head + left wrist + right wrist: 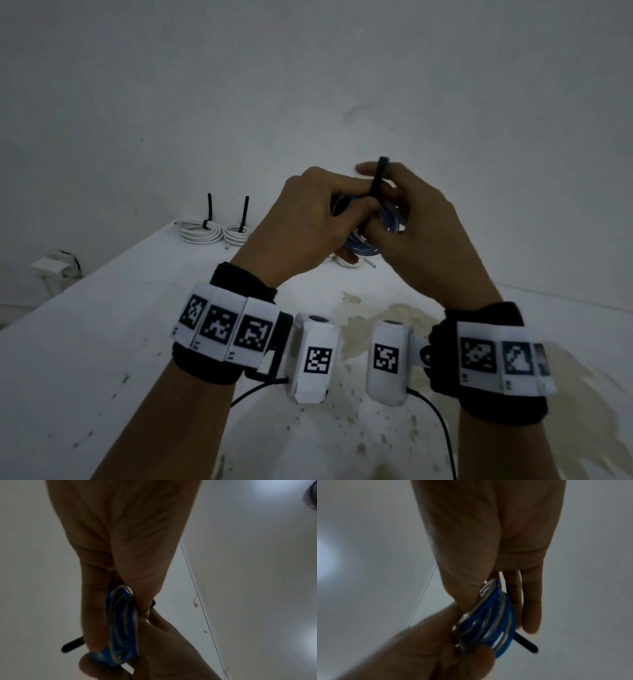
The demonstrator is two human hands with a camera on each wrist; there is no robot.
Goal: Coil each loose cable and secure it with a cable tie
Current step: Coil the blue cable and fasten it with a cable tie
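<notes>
Both hands are raised over the white table [102, 342] and hold a blue coiled cable [388, 222] between them. My left hand [318, 212] grips the coil from the left, thumb on top. My right hand [414, 219] pinches the coil from the right, thumb in front and fingers behind. A black cable tie [380, 174] stands up between the fingers of the two hands; I cannot tell which hand pinches it. The wrist views show the blue coil [121, 626] [489, 622] edge-on, with the tie's black end [73, 645] [526, 644] sticking out behind it.
Two white coiled cables [200, 231] [238, 233], each with an upright black tie, lie at the table's far left. Another white coil [349, 262] lies under my hands. A wall socket with a plug [56, 265] sits left of the table. The tabletop has brown stains [387, 318].
</notes>
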